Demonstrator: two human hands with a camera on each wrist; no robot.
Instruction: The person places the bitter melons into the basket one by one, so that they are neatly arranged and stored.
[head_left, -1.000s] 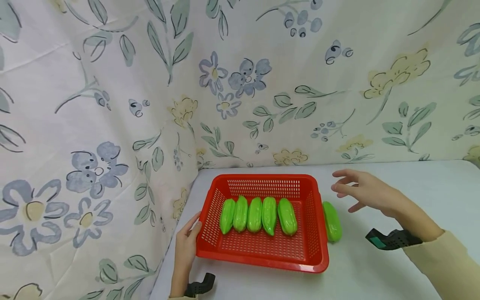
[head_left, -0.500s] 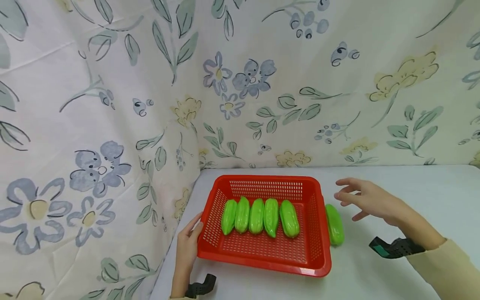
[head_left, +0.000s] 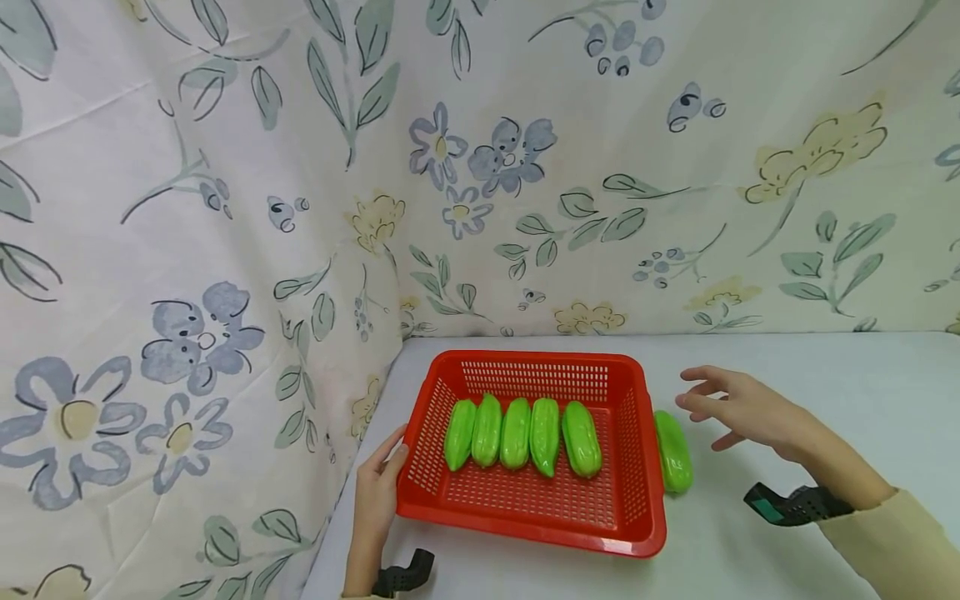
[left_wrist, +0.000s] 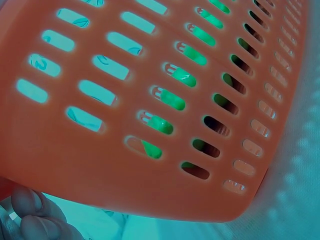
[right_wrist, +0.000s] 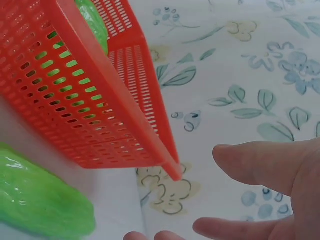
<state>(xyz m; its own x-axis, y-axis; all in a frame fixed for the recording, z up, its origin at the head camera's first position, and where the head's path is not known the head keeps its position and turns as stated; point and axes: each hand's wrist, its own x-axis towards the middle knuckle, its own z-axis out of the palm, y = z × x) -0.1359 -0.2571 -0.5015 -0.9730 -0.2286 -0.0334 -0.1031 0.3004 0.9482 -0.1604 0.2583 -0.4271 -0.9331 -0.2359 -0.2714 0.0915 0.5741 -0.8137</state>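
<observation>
A red plastic basket (head_left: 555, 529) holds several glossy green toy vegetables, shaped like stubby cucumbers, lined up side by side; the rightmost one (head_left: 582, 439) leans slightly. My left hand (head_left: 373, 487) grips the basket's left rim, thumb on the near side; its fingertips show at the lower left corner of the left wrist view. Outside the basket, close along its right wall, lies one more green toy vegetable (head_left: 674, 452). My right hand (head_left: 750, 408) hovers above and to the right of it, fingers apart and loosely bent, holding nothing.
A white table (head_left: 840, 375) extends to the right of the basket. Floral cloth (head_left: 600, 208) hangs along the back and the left side, close to the basket's left end. Each wrist wears a black strap (head_left: 802, 506).
My right hand has drifted a little to the right and downward in view. The head view has shifted slightly. My left hand stays on the basket rim, and the vegetables keep their places.
</observation>
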